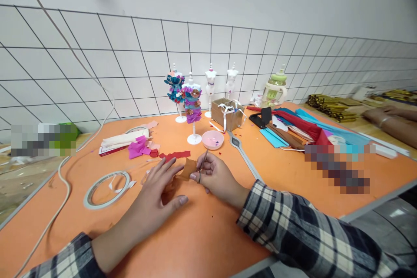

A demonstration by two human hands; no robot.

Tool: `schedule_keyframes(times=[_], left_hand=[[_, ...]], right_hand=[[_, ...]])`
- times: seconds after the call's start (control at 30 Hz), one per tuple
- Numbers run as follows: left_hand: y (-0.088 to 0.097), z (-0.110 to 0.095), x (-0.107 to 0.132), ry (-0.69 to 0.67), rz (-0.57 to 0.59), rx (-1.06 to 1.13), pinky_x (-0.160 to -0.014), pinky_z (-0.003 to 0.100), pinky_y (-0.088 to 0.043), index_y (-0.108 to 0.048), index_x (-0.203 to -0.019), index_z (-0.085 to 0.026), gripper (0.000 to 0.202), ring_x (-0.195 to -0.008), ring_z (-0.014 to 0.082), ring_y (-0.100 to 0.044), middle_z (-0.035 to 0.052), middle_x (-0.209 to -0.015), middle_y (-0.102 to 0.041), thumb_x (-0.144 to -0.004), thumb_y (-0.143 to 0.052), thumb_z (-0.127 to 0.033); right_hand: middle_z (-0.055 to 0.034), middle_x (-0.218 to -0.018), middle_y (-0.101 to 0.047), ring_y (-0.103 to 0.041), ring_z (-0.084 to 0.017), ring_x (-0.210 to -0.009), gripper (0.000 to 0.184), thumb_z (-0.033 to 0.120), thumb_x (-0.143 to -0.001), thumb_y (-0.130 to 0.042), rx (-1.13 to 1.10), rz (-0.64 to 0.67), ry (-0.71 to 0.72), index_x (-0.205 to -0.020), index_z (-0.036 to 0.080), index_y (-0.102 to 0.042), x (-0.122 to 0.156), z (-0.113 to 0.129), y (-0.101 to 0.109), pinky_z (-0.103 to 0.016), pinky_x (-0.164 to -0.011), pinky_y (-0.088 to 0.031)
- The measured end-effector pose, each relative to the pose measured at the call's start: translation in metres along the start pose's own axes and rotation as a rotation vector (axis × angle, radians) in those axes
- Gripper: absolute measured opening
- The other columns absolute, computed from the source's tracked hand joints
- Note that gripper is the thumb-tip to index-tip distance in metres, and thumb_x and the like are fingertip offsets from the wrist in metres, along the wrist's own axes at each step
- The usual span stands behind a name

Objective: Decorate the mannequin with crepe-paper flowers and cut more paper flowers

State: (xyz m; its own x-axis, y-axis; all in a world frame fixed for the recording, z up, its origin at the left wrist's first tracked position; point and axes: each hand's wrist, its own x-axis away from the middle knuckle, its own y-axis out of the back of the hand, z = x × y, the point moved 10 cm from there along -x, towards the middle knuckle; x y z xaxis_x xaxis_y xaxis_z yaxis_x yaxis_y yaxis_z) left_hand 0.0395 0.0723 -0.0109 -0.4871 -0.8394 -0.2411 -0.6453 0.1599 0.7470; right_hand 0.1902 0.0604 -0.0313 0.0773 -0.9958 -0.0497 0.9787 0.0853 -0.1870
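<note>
My left hand (159, 191) lies flat on the orange table (195, 243), fingers stretched toward a small tan piece of paper (188, 168). My right hand (215, 176) is closed around small scissors (202, 163), whose blades point up beside the tan paper. A red paper scrap (174, 155) lies just beyond my fingers. Behind it stand two small mannequins dressed in paper flowers (192, 104) and a pink bowl (213, 139).
A tape ring (106, 189) lies at the left, with pink scraps (138, 147) and a flat packet behind it. A brown box with ribbon (227, 114), bare mannequins, coloured paper sheets (302, 132) and a bottle (275, 89) sit at the back right. Another person's arm (391, 117) rests far right.
</note>
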Motion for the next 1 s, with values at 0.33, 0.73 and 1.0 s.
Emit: schedule_keyframes(times=[0.33, 0.73, 1.0], left_hand=[[-0.014, 0.007, 0.001, 0.196, 0.133, 0.423, -0.053, 0.027, -0.044, -0.066, -0.069, -0.022, 0.041, -0.05, 0.0178, -0.054, -0.0014, -0.051, -0.06, -0.083, -0.064, -0.061], [-0.009, 0.008, -0.003, 0.25, 0.053, 0.493, -0.055, 0.025, -0.048, -0.071, -0.071, -0.021, 0.031, -0.062, 0.0185, -0.058, 0.0014, -0.066, -0.066, -0.074, -0.076, -0.052], [0.0, 0.05, 0.003, 0.499, -0.053, 0.858, -0.049, 0.022, -0.048, -0.067, -0.092, -0.023, 0.032, -0.056, 0.014, -0.058, -0.0025, -0.071, -0.063, -0.072, -0.082, -0.044]], right_hand=[[0.0108, -0.056, -0.052, -0.05, -0.007, -0.045, 0.046, 0.041, -0.064, -0.082, -0.048, 0.017, -0.072, -0.081, 0.022, -0.044, 0.002, -0.007, -0.003, -0.019, -0.042, -0.046], [0.0092, -0.057, -0.056, -0.057, -0.008, -0.048, 0.047, 0.043, -0.065, -0.083, -0.007, 0.003, -0.073, -0.08, 0.021, -0.045, 0.006, -0.009, -0.009, -0.021, -0.051, -0.05], [0.0015, -0.078, -0.066, -0.053, -0.007, -0.052, 0.039, 0.052, -0.078, -0.073, 0.272, 0.428, -0.286, -0.093, 0.018, -0.06, 0.021, -0.022, -0.022, -0.018, -0.045, -0.043]])
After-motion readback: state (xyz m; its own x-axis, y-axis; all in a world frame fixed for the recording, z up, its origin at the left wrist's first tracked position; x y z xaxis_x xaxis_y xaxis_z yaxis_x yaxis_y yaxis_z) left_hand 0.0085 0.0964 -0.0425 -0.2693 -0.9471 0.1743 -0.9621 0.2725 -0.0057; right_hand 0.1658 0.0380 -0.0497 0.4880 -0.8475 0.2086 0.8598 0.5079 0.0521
